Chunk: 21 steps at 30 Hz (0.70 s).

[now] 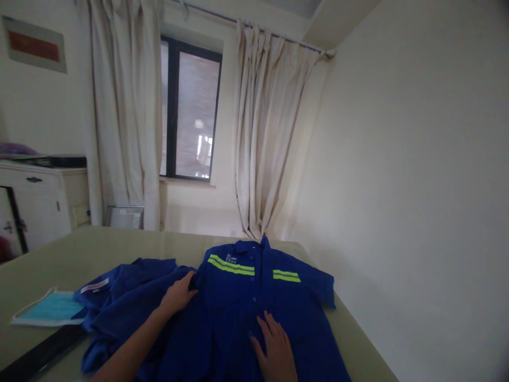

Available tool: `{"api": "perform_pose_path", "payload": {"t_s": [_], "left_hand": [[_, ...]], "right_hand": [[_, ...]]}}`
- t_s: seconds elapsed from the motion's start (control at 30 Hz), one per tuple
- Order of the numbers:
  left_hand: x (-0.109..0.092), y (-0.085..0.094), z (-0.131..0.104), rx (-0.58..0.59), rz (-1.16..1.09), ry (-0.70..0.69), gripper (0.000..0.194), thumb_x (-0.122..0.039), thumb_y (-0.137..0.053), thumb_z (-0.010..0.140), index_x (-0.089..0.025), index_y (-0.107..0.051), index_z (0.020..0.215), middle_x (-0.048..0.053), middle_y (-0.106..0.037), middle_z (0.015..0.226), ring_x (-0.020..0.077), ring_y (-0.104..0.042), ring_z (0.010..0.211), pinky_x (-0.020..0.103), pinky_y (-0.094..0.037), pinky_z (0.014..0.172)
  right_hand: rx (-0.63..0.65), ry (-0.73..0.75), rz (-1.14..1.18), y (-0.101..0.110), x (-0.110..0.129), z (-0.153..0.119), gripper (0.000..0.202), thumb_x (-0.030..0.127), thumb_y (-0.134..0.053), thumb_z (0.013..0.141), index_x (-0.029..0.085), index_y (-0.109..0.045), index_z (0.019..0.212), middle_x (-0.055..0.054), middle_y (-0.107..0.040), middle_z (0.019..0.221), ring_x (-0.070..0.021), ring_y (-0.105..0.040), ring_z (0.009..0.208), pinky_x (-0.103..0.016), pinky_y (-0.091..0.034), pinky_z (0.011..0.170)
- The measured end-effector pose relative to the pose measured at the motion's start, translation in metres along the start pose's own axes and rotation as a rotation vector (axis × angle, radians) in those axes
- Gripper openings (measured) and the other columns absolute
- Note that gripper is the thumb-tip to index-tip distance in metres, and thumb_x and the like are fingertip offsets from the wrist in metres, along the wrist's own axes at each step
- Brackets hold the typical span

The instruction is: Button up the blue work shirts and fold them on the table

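On the pale green surface, we are seeing a light blue face mask lying near a long black item. Beyond, we are noticing a white cabinet bearing a dark flat object and something purple. Two cream curtains are hanging from a rod, flanking a dark-framed window. A silvery panel is standing by the left curtain's lower end, and a grey panel with a reddish band is showing on the wall.
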State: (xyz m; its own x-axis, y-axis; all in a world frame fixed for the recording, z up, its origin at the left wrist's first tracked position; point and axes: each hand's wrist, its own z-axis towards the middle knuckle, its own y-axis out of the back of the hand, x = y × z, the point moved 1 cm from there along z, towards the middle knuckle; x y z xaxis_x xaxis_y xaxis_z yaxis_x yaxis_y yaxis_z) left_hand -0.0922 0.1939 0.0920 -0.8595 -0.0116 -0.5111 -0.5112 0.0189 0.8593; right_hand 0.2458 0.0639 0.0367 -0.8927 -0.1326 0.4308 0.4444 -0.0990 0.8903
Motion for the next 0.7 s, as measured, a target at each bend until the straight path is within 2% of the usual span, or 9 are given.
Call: {"api": "perform_pose_path", "payload": {"t_s": [0.1, 0.2, 0.33, 0.37, 0.43, 0.5, 0.53, 0.63, 0.7], "left_hand": [[-0.014, 0.000, 0.021, 0.001, -0.061, -0.052, 0.053, -0.033, -0.050, 0.089, -0.015, -0.056, 0.138, 0.016, -0.065, 0.138, 0.0326, -0.061, 0.129, 0.048, -0.045, 0.109], [-0.033, -0.013, 0.024, -0.012, -0.139, -0.160, 0.052, -0.033, -0.045, 0.092, -0.019, -0.057, 0.140, 0.010, -0.063, 0.143, 0.0268, -0.056, 0.135, 0.043, -0.040, 0.117], [-0.061, -0.050, -0.003, 0.073, -0.358, -0.442, 0.060, -0.042, -0.062, 0.085, -0.026, -0.057, 0.143, 0.008, -0.047, 0.158, 0.0288, -0.041, 0.147, 0.048, -0.031, 0.123], [-0.067, -0.060, -0.012, 0.112, -0.367, -0.487, 0.056, -0.046, -0.065, 0.084, -0.027, -0.063, 0.137, 0.008, -0.042, 0.160, 0.0309, -0.038, 0.148, 0.050, -0.030, 0.123], [-0.078, -0.077, -0.026, 0.152, -0.324, -0.535, 0.040, -0.051, -0.065, 0.086, -0.029, -0.075, 0.117, 0.008, -0.046, 0.158, 0.0331, -0.036, 0.149, 0.054, -0.027, 0.124], [-0.085, -0.086, -0.030, 0.083, -0.297, -0.525, 0.031, -0.048, -0.060, 0.089, -0.027, -0.077, 0.103, 0.009, -0.053, 0.151, 0.0322, -0.040, 0.146, 0.055, -0.029, 0.123], [-0.088, -0.087, -0.028, 0.012, -0.300, -0.491, 0.029, -0.046, -0.058, 0.091, -0.026, -0.076, 0.103, 0.009, -0.053, 0.149, 0.0316, -0.042, 0.144, 0.054, -0.031, 0.122], [-0.090, -0.088, -0.008, -0.178, -0.355, -0.344, 0.037, -0.044, -0.056, 0.089, -0.024, -0.067, 0.117, 0.011, -0.052, 0.148, 0.0316, -0.038, 0.146, 0.053, -0.032, 0.121], [-0.091, -0.090, 0.012, -0.195, -0.434, -0.291, 0.052, -0.048, -0.056, 0.088, -0.021, -0.058, 0.132, 0.012, -0.054, 0.146, 0.0304, -0.039, 0.146, 0.051, -0.032, 0.121]], "right_hand": [[-0.007, 0.035, -0.025, -0.002, -0.012, 0.006, 0.053, 0.058, -0.051, 0.095, 0.037, -0.058, 0.143, -0.002, -0.045, 0.156, -0.0360, -0.042, 0.144, -0.055, -0.036, 0.119], [-0.062, 0.099, -0.059, -0.011, -0.027, 0.014, 0.050, 0.054, -0.058, 0.092, 0.041, -0.060, 0.140, -0.001, -0.050, 0.151, -0.0369, -0.051, 0.137, -0.054, -0.046, 0.112], [-0.161, 0.202, -0.110, -0.024, -0.040, 0.020, 0.048, 0.055, -0.056, 0.094, 0.037, -0.062, 0.138, -0.003, -0.056, 0.146, -0.0342, -0.059, 0.130, -0.048, -0.054, 0.103], [-0.186, 0.218, -0.124, -0.026, -0.042, 0.020, 0.047, 0.055, -0.055, 0.095, 0.036, -0.063, 0.138, -0.004, -0.056, 0.146, -0.0336, -0.059, 0.129, -0.047, -0.055, 0.103], [-0.209, 0.234, -0.148, -0.027, -0.042, 0.021, 0.047, 0.055, -0.055, 0.096, 0.035, -0.064, 0.137, -0.004, -0.057, 0.145, -0.0334, -0.060, 0.128, -0.047, -0.055, 0.102], [-0.197, 0.234, -0.157, -0.027, -0.042, 0.021, 0.047, 0.054, -0.055, 0.096, 0.034, -0.063, 0.138, -0.004, -0.057, 0.145, -0.0332, -0.060, 0.129, -0.048, -0.055, 0.102], [-0.181, 0.230, -0.158, -0.027, -0.042, 0.021, 0.047, 0.054, -0.054, 0.096, 0.034, -0.063, 0.138, -0.004, -0.056, 0.145, -0.0331, -0.059, 0.129, -0.048, -0.055, 0.102], [-0.133, 0.208, -0.166, -0.028, -0.043, 0.021, 0.048, 0.054, -0.054, 0.096, 0.033, -0.062, 0.139, -0.005, -0.054, 0.147, -0.0335, -0.058, 0.131, -0.049, -0.055, 0.103], [-0.118, 0.208, -0.170, -0.030, -0.046, 0.022, 0.048, 0.053, -0.056, 0.095, 0.035, -0.061, 0.140, -0.005, -0.053, 0.147, -0.0337, -0.057, 0.131, -0.049, -0.055, 0.103]]}}
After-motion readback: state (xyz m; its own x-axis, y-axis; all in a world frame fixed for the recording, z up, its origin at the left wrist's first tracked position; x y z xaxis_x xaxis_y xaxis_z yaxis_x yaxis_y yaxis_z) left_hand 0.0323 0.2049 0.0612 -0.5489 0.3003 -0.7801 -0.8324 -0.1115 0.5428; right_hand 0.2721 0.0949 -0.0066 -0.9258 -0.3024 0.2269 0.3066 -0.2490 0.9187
